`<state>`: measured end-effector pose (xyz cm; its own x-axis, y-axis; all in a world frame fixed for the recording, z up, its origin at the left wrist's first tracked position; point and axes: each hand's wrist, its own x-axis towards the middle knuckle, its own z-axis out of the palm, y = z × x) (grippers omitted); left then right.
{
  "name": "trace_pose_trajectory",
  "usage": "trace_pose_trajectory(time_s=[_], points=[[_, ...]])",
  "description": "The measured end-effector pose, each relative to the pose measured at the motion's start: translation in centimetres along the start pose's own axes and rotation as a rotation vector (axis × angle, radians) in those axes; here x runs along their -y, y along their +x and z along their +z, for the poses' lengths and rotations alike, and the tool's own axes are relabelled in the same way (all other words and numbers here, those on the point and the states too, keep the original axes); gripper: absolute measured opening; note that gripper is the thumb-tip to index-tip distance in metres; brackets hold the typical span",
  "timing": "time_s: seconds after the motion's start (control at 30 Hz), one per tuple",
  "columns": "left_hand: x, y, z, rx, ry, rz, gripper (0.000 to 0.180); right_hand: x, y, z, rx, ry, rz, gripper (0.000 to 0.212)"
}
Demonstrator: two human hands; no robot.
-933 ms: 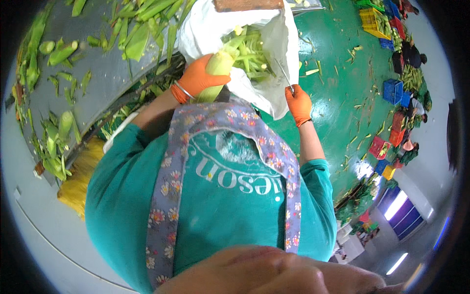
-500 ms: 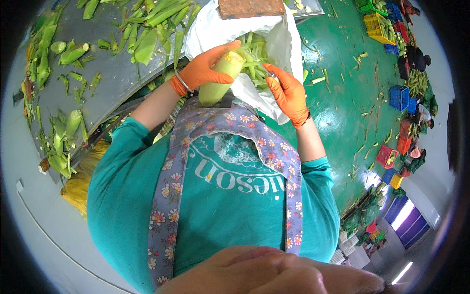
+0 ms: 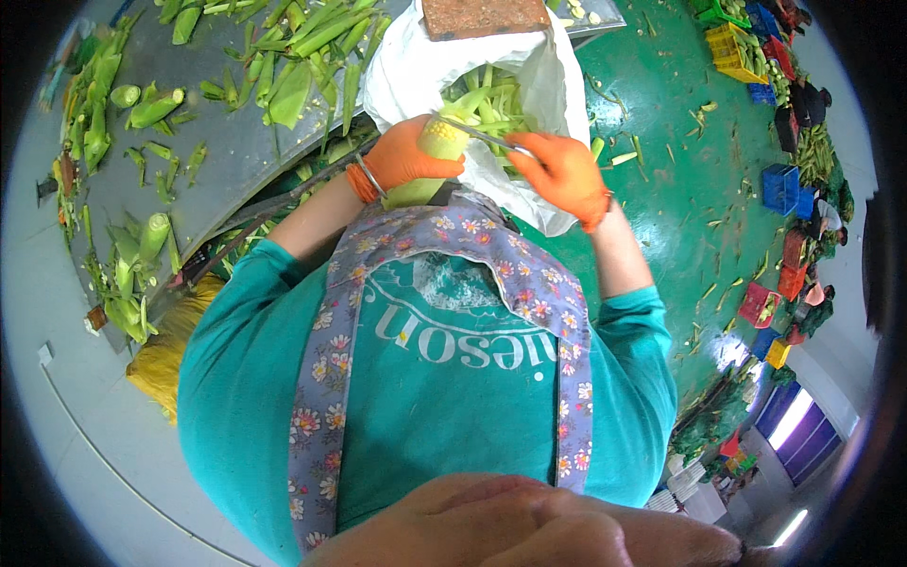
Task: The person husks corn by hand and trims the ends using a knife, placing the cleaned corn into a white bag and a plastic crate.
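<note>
My left hand (image 3: 408, 156), in an orange glove, wraps around an ear of corn (image 3: 442, 144). Yellow kernels show at the ear's upper end, while pale green husk covers the rest. In my right hand (image 3: 569, 180), also gloved in orange, is a slim metal knife (image 3: 484, 136). Its blade reaches left to the kernel end of the ear and appears to touch it. Just beyond both hands gapes a white bag (image 3: 397, 76) with cut green husk strips (image 3: 501, 102) inside. A reddish brick (image 3: 485, 16) rests on the bag's far rim.
A grey metal table (image 3: 222, 123) at the left carries scattered husks (image 3: 302, 90) and cobs (image 3: 154, 236). Yellow sacking (image 3: 170, 345) lies below it. On the green floor (image 3: 661, 208) are husk scraps; crates (image 3: 780, 189) and other people line the far right.
My right hand has turned and risen slightly, bringing the knife blade across to the ear's top. My left hand has shifted a little lower, and the ear has dropped with it.
</note>
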<state>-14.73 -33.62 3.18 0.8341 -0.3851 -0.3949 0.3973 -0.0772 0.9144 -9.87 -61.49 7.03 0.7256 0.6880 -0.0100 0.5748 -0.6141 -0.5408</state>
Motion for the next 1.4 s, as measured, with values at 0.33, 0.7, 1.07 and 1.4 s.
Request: trace_pose_trajectory(time_s=[0.33, 0.7, 1.07, 1.4], points=[[-0.8, 0.2, -2.3, 0.104, -0.092, -0.097, 0.078, 0.4, -1.0, -0.8, -0.109, 0.13, 0.005, 0.029], [0.6, 1.2, -1.0, 0.046, 0.233, 0.061, 0.064, 1.6, 0.7, 2.0, -0.196, 0.133, -0.111, 0.026], [1.1, 1.2, -0.2, -0.348, 0.388, 0.224, 0.066, 1.4, -1.6, -0.6, -0.167, 0.082, 0.113, 0.028], [-0.5, 1.1, 3.1, -0.538, 0.544, 0.377, 0.049, 2.4, 0.4, 1.9, -0.287, -0.056, -0.017, 0.024]])
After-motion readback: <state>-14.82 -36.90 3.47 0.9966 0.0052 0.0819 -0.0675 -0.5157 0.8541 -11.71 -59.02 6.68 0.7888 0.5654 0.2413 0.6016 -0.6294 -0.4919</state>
